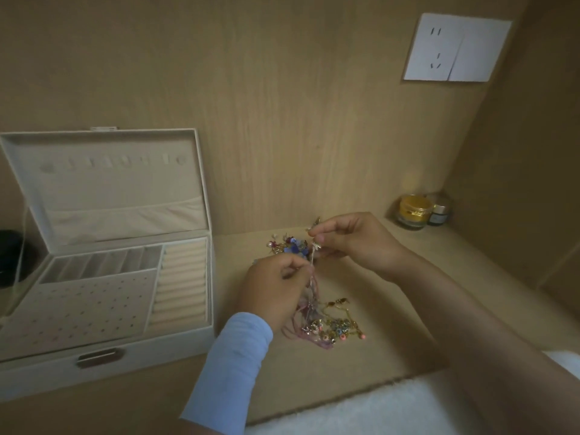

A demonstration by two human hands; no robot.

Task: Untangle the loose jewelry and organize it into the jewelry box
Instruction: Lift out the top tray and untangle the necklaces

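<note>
Wooden desk (392, 309), jewelry box (141, 350) open at left: your left hand (276, 287) and right hand (354, 240) pinch a thin chain (313, 262) above the tangle (329, 328); tugging could tighten knots.

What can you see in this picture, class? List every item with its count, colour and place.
jewelry box: one, cream, open, left on the desk
thin chain: one, pale, raised above the heaps
bead cluster: one heap, blue and red, mid-desk, rear
tangled jewelry: one heap, pink and gold, mid-desk, nearer
gold-lidded jar: one, glass, back right corner
small jar: one, dark, beside it
wall socket: one, white, upper right
fluffy fabric: one, white, near edge
dark object: one, black, far left, unidentifiable
sleeve: one, light blue, left forearm
left hand: pinches the chain low
right hand: pinches the chain's top
</note>
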